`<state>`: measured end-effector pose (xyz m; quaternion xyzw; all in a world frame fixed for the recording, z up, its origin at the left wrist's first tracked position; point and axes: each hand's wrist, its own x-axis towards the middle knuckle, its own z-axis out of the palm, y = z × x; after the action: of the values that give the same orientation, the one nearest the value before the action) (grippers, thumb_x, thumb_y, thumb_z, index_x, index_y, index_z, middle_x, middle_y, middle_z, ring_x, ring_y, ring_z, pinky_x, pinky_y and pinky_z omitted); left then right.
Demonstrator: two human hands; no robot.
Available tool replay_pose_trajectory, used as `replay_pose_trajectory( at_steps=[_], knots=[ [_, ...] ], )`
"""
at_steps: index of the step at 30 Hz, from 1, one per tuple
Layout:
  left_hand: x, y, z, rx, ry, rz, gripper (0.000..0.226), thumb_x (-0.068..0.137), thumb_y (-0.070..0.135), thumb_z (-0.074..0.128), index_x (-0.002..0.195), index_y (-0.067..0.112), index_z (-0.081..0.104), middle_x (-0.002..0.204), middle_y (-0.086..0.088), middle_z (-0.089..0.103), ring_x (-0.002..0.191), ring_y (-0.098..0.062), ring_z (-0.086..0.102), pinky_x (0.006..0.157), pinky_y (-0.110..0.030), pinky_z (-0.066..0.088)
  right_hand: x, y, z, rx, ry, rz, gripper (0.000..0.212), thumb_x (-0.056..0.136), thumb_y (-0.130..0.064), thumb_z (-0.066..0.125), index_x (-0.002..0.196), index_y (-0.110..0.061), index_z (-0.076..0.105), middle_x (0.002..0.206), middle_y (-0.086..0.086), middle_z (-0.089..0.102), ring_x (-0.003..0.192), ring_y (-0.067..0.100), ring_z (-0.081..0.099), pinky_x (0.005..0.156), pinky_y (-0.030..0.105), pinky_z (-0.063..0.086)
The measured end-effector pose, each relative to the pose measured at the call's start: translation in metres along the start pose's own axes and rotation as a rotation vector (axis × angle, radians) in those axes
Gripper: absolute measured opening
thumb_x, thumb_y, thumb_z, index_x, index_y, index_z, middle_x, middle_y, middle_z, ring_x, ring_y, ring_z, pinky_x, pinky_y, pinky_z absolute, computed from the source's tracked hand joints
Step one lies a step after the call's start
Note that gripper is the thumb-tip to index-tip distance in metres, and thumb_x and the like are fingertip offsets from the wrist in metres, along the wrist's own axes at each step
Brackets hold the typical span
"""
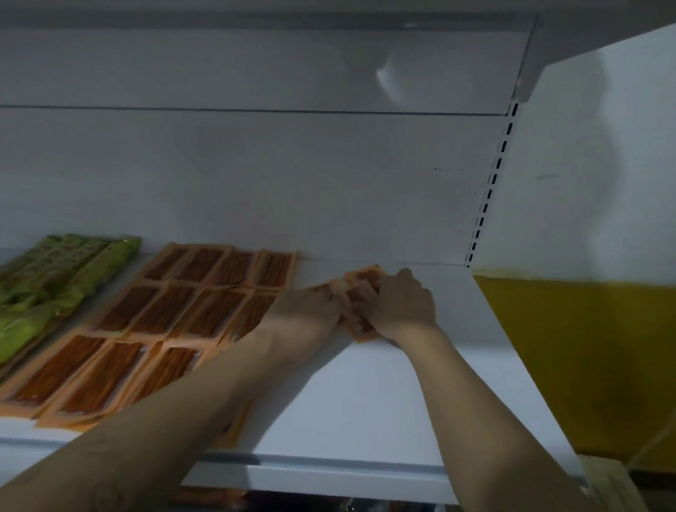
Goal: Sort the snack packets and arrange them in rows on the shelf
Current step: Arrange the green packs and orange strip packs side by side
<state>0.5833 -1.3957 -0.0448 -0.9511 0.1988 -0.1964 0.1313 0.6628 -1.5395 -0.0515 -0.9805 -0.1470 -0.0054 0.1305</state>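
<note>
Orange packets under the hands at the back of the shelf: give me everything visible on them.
The held orange packets look like more than one, overlapped; blur hides the count. Each shows an orange border around a darker panel of brown sticks, seemingly plastic film. They lie roughly flat on the white shelf, near its back panel, right of the arranged orange rows. The right hand curls its fingers over them; the left hand touches their left edge, grip unclear.
</note>
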Motion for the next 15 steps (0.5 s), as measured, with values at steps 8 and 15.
replay_pose_trajectory(
  at_steps=[8,15],
  knots=[
    [0.006,0.002,0.006,-0.082,-0.368,-0.292,0.059,0.099,0.056,0.038,0.139,0.013,0.045,0.134,-0.013,0.046,0.114,-0.029,0.051,0.09,-0.033,0.039,-0.005,-0.002,-0.003,0.233,-0.014,0.128,0.049,0.09,-0.042,0.065,0.125,-0.011,0.051,0.127,0.011,0.05,0.111,0.031,0.057,0.077,0.032,0.04],
    [-0.003,0.003,-0.013,0.331,0.006,0.069,0.026,0.071,0.012,0.053,0.076,0.005,0.077,0.049,0.0,0.057,0.035,-0.018,0.052,0.035,-0.019,0.033,-0.006,0.003,-0.009,0.294,-0.033,0.169,0.031,0.083,-0.038,0.071,0.069,-0.02,0.05,0.077,-0.002,0.06,0.066,0.016,0.055,0.047,0.023,0.033]
  ],
)
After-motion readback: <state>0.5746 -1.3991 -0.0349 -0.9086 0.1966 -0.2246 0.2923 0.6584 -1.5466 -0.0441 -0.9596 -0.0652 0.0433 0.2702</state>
